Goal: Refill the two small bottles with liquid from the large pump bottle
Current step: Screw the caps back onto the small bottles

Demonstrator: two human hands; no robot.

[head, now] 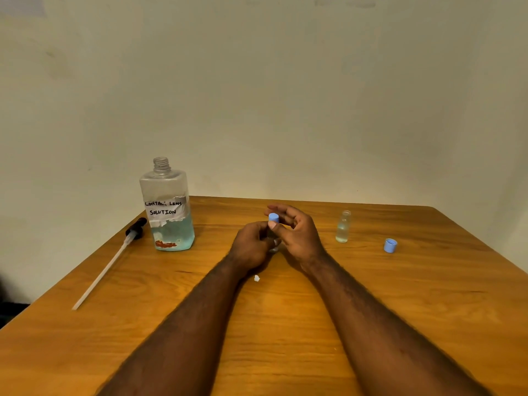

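The large clear bottle (168, 212) stands uncapped at the back left, its taped label reading "contact lens solution", with pale blue liquid in its lower third. My left hand (251, 244) grips a small clear bottle (273, 243) that is mostly hidden between both hands. My right hand (297, 232) pinches the blue cap (273, 217) at that bottle's top. A second small clear bottle (343, 226) stands open to the right and holds clear liquid. Its blue cap (390, 245) lies on the table further right.
The black pump head with its long white tube (105, 267) lies on the wooden table (285, 324) left of the large bottle. A small white piece (257, 278) lies near my left wrist. A plain wall runs behind the table's far edge.
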